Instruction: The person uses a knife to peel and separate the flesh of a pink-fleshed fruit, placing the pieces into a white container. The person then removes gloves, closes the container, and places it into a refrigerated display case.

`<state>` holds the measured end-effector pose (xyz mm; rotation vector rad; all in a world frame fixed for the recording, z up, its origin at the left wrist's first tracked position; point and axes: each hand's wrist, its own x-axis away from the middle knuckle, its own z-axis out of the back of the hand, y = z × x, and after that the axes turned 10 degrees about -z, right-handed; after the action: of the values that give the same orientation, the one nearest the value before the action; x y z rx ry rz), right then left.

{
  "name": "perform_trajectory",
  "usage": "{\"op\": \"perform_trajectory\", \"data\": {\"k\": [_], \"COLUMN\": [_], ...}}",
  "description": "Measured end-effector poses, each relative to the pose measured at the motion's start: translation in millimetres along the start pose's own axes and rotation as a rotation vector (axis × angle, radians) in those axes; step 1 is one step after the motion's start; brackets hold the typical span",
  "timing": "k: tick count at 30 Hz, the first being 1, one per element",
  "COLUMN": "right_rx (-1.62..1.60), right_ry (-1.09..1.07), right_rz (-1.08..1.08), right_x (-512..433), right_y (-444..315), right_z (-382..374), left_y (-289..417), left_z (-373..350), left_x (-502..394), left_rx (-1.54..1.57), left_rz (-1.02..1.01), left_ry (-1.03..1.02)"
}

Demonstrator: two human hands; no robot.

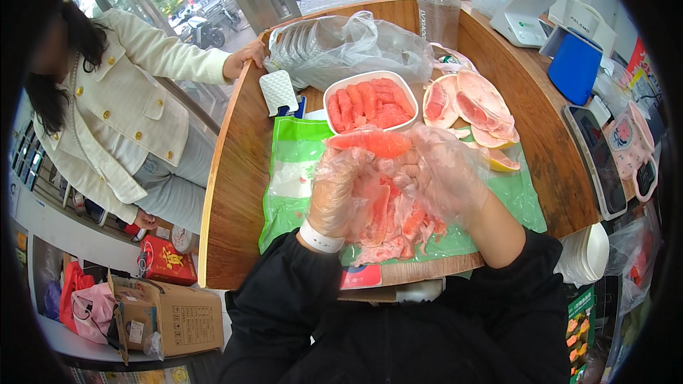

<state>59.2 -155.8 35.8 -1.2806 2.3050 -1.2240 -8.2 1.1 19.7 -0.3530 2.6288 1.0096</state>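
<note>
My left hand (341,186), in a clear plastic glove, grips the left part of a peeled pink pomelo segment (373,144). At the segment's right end is my right hand (445,173), gloved too, its fingertips bent against the flesh. Just beyond both hands stands a white plastic tray (410,97) filled with peeled pomelo segments (368,101). Torn membranes and flesh scraps (389,229) lie below the hands on a green plastic bag (507,192). Thick pomelo rinds (480,104) are piled right of the tray. The fingers partly hide one another.
A clear bag of stacked plastic lids or containers (341,45) lies behind the tray, near a water bottle (440,10). At left a person in a cream jacket (155,106) rests a hand (245,58) on the raised wooden edge (224,186). A phone (595,162) lies at right.
</note>
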Motion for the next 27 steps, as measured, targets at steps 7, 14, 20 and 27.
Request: {"op": "perform_trajectory", "data": {"k": [7, 14, 20, 27], "right_rx": [0.072, 0.143, 0.119, 0.118], "right_ry": [0.025, 0.052, 0.158, 0.077], "right_rz": [0.107, 0.100, 0.261, 0.181], "right_x": [-7, -6, -21, -24], "right_y": [9, 2, 8, 13], "right_z": [-1, 3, 7, 17], "left_y": [-12, -8, -7, -11], "left_z": [12, -1, 5, 2], "left_x": [4, 4, 3, 3], "left_rx": [-0.367, -0.529, -0.401, -1.198], "left_rz": [-0.242, -0.072, 0.012, -0.434], "left_ry": [0.045, 0.000, -0.162, -0.133]}}
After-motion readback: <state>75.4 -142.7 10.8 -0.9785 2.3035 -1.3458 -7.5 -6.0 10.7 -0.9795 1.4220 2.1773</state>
